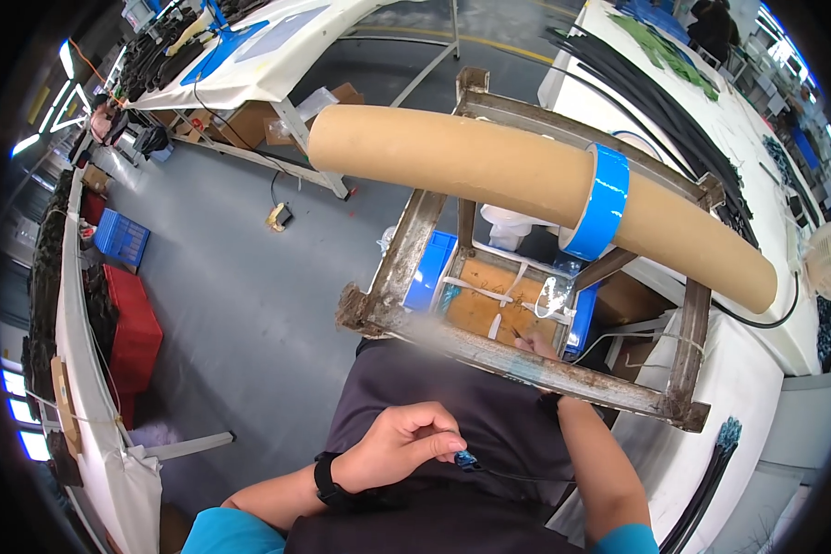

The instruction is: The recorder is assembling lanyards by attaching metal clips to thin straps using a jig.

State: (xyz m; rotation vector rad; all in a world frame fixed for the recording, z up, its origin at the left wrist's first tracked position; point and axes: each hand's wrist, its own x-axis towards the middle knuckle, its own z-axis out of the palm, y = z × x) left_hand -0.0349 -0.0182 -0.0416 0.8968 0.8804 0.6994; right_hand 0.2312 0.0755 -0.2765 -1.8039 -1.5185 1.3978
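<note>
My left hand (404, 445) is closed in front of my dark apron, pinching a small blue connector (466, 460) on the end of a thin black cable (526, 476). My right hand (535, 346) reaches down under the near bar of a rusty metal frame (526, 362); only its fingertips show, beside a brown box with white strips (489, 305). What the right hand holds is hidden. A long cardboard tube (489, 175) with a blue tape roll (603, 201) around it lies across the frame's top.
A white table with long black cables (711, 157) stands at the right. A blue bin (431, 268) sits below the frame. Red crates (131, 323) and a blue crate (120, 238) stand at the left on the grey floor, beyond another white table (249, 65).
</note>
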